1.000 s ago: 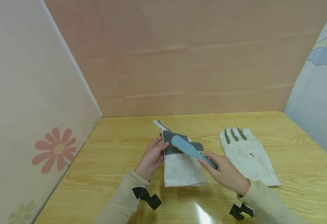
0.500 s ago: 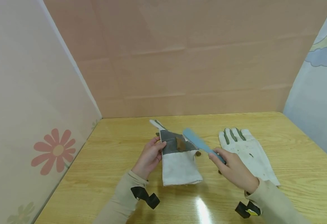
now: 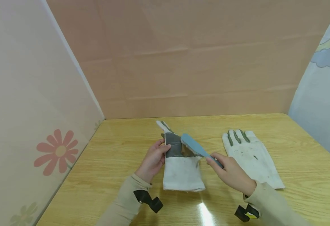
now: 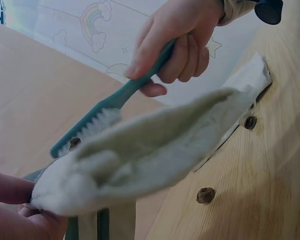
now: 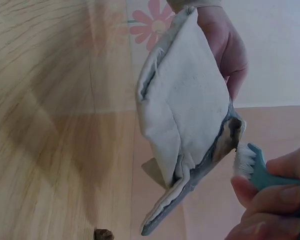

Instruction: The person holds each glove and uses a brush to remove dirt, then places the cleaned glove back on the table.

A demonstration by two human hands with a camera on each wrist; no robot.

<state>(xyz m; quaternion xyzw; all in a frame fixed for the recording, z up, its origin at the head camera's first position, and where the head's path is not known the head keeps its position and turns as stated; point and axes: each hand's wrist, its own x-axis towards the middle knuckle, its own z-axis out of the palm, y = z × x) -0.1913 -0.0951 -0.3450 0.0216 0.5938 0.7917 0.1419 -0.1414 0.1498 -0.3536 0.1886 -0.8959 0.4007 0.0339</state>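
Observation:
My left hand (image 3: 153,159) pinches the edge of a white and grey work glove (image 3: 183,172), raised over the table with its cuff toward me. In my right hand (image 3: 233,172) is the handle of a blue brush (image 3: 194,145). Its white bristles (image 5: 245,159) meet or nearly meet a brown stained patch (image 5: 225,140) on the glove's grey part in the right wrist view. The left wrist view shows the cuff opening, and a small brown lump (image 4: 75,142) by the bristles.
A second white glove (image 3: 252,160) with green strips between its fingers lies flat on the right of the wooden table (image 3: 119,141), dark specks on it. Brown lumps (image 4: 205,195) lie on the tabletop. Printed side walls and a brown back panel (image 3: 196,62) enclose the table.
The brush first swung right off the grey part, uncovering the brown patch, then came back left against it. Brown lumps showed in the air beside the glove half a second ago.

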